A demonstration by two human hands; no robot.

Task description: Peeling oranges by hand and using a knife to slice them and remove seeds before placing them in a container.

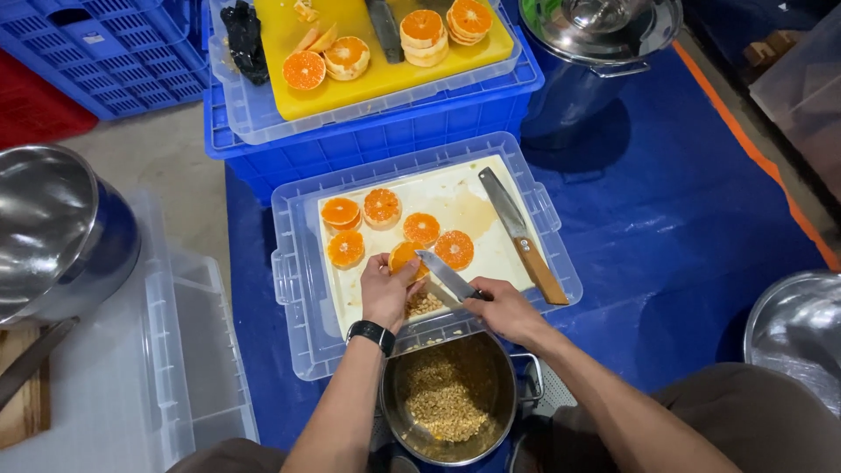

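Note:
My left hand (385, 289) grips an orange half (403, 257) at the near edge of a white cutting board (464, 210). My right hand (504, 308) holds a small knife (442, 272) whose blade tip touches that half. A little heap of seeds (425, 304) lies on the board beside my left thumb. Several more orange halves (382, 207) lie cut side up on the board. A second knife with a wooden handle (523, 236) rests on the board's right side. Below my hands stands a steel pot (449, 398) holding seeds.
The board sits on a clear plastic lid (298, 280) over a blue tarp. Farther off, a yellow board (385, 74) with orange halves lies on a blue crate (368, 131). Steel pots (596, 44) and bowls (53, 228) stand around, and a clear bin (193, 350) is at left.

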